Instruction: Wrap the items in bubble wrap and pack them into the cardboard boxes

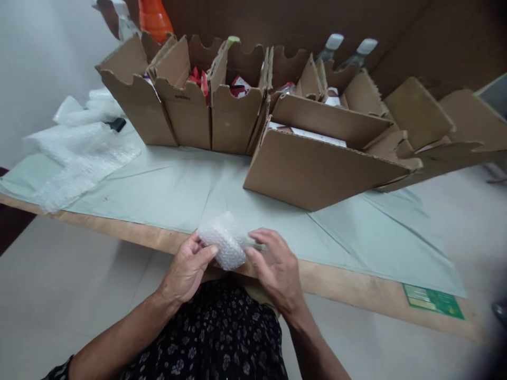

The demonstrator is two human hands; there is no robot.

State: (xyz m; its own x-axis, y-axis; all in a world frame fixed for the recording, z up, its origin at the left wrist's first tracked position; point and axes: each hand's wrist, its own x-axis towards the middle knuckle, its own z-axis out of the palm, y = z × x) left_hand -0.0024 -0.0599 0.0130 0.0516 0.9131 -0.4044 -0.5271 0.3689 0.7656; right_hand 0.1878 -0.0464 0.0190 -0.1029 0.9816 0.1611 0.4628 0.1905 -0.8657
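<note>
A small bubble-wrap packet (227, 250) is held just above the table's near edge; what it contains, if anything, cannot be made out. My left hand (188, 269) is closed on its left side, thumb on top and fingers behind. At the packet's right end, my right hand (277, 264) curls its thumb and index finger around a see-through, slightly blurred part of the wrap. Loose bubble wrap (83, 153) lies in crumpled sheets on the left of the table.
Cardboard bins (233, 119) with red and white packs line the back. One larger cardboard bin (317, 169) juts forward at the right. White-capped bottles (362, 53) and an orange object (154, 21) stand behind. A pale green cloth (178, 184) covers the table; a green card (433, 301) is at its right edge.
</note>
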